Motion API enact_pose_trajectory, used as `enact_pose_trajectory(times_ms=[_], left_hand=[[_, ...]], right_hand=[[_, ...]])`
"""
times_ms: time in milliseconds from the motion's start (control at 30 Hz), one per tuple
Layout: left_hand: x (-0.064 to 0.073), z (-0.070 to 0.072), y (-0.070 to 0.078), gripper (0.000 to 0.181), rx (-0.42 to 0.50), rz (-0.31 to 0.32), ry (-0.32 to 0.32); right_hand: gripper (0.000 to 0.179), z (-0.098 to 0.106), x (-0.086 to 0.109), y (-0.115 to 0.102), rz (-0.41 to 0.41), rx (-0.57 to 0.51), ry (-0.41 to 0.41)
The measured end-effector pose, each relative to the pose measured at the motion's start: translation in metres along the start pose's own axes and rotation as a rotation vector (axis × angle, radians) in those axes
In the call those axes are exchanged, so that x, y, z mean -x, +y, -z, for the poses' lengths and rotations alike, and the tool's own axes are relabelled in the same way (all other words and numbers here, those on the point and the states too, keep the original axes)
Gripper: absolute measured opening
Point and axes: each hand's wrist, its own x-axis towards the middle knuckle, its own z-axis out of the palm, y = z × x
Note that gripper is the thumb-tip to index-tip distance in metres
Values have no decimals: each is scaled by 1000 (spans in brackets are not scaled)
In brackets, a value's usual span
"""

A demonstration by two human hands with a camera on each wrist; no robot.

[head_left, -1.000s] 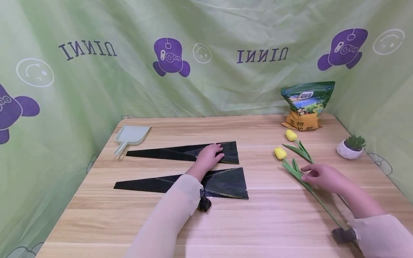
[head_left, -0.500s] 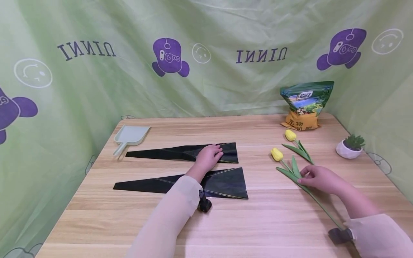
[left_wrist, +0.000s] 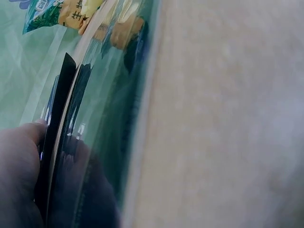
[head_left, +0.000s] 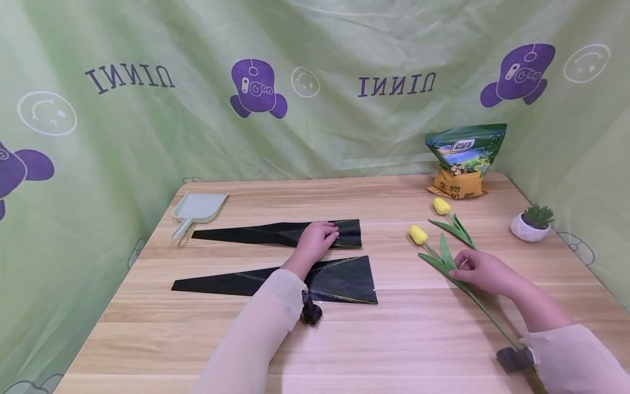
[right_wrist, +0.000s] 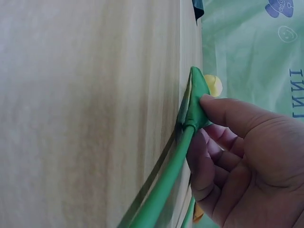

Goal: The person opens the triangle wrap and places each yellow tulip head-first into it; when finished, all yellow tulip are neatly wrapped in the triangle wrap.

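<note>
In the head view, two black tapered flower sleeves lie on the table with their wide ends to the right. My left hand (head_left: 315, 241) is over the far flower sleeve (head_left: 266, 234) and pinches it near its wide end, where it looks buckled; part of the grip is hidden. Below that arm lies the near flower sleeve (head_left: 342, 282). My right hand (head_left: 484, 271) pinches a yellow artificial tulip (head_left: 418, 235) at its green leaves (right_wrist: 197, 102), between thumb and fingers. Just behind it lies a second yellow tulip (head_left: 441, 206), its lower stem hidden by that hand.
At the table's far left lies a pale dustpan (head_left: 200, 208). A green and orange bag (head_left: 462, 164) stands at the back right, and a small succulent in a white pot (head_left: 530, 227) is near the right edge. A green curtain (head_left: 315, 131) hangs behind the table.
My right hand has taken hold of the nearer tulip and shifted it slightly left, away from the other one. Under my left hand the far sleeve has narrowed and buckled.
</note>
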Motion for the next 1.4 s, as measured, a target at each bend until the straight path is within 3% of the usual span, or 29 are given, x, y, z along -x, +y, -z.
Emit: enact_pose_trajectory(times_ms=[267,733,967,1200,1400], left_hand=[[1,0,-1,27,77,30,31],[1,-1,-1,26,47,11,46],[2,-1,-1,27,21,-4,49],[3,1,1,27,35,-2,54],[3,0,0,26,44,4,67]], right_hand=[[28,3,-3,0,-30,-79,0],[52,2,-8,1,0,-77,9],[52,1,-9,-1,24,-73,72],[56,5,-11,-17,21,-233,81],[56,10,-15,-30,44,-340,141]])
